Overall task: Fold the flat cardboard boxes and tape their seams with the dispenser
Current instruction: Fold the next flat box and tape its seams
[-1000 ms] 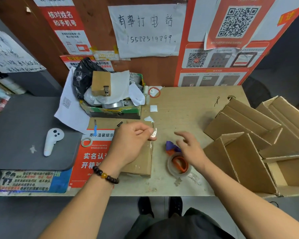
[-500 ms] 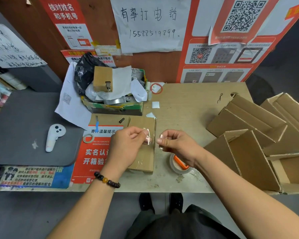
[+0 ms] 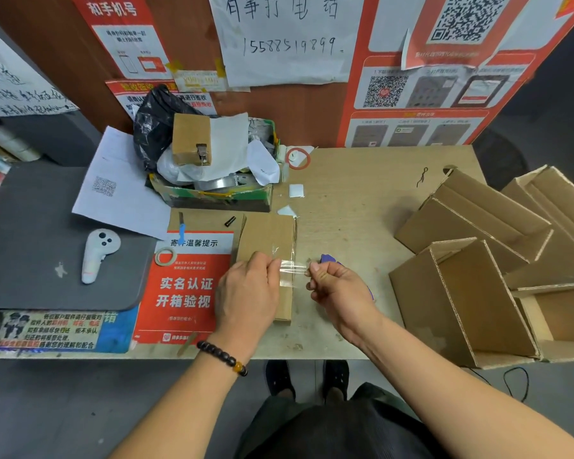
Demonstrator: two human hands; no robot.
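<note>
A flat folded cardboard box (image 3: 268, 236) lies on the table in front of me. A short strip of clear tape (image 3: 294, 270) is stretched over its right edge. My left hand (image 3: 249, 293) pinches the strip's left end above the box. My right hand (image 3: 338, 289) pinches the right end just past the box's edge. The tape dispenser (image 3: 328, 259) sits under my right hand, and only its purple tip shows.
Several folded open cardboard boxes (image 3: 478, 260) crowd the table's right side. An open carton of clutter (image 3: 212, 193) stands behind the flat box. A white controller (image 3: 96, 253) lies on the grey mat at left. A small tape roll (image 3: 164, 256) rests on the red notice.
My right hand came off the dispenser and took the free end of the tape. Both hands then drew the strip out taut and lowered it over the box's right edge.
</note>
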